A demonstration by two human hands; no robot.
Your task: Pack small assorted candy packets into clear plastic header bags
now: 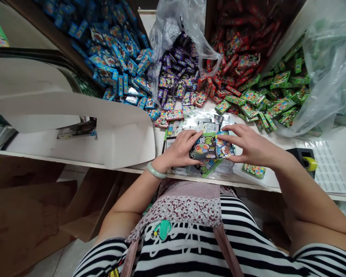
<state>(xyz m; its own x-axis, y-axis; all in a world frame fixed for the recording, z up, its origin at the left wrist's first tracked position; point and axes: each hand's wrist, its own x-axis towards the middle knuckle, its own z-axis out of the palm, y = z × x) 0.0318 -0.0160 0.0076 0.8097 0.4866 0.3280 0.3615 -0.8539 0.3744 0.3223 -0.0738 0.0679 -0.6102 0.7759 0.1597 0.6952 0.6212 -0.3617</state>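
Holding, left hand [184, 148]: thumb and fingers are pinching the black packet [203, 148], lying over other pouches [210, 167] on the white table [343, 148].
Right hand [249, 146]: half-spread fingers and thumb are gripping the blue box [225, 146] at the black packet's right edge; whether it is sitting inside, I cannot tell.
Handling: keeping both flat and square is probably preventing creases.
Counts: one black packet, one blue box are being held; four heaps, blue [127, 57], purple [178, 65], red [233, 65], green [279, 100], are lying behind, uncountable.

Black-green pouch [204, 148], blue box [225, 145], red boxes [249, 60], green boxes [281, 105], black-and-white striped shirt [253, 234]
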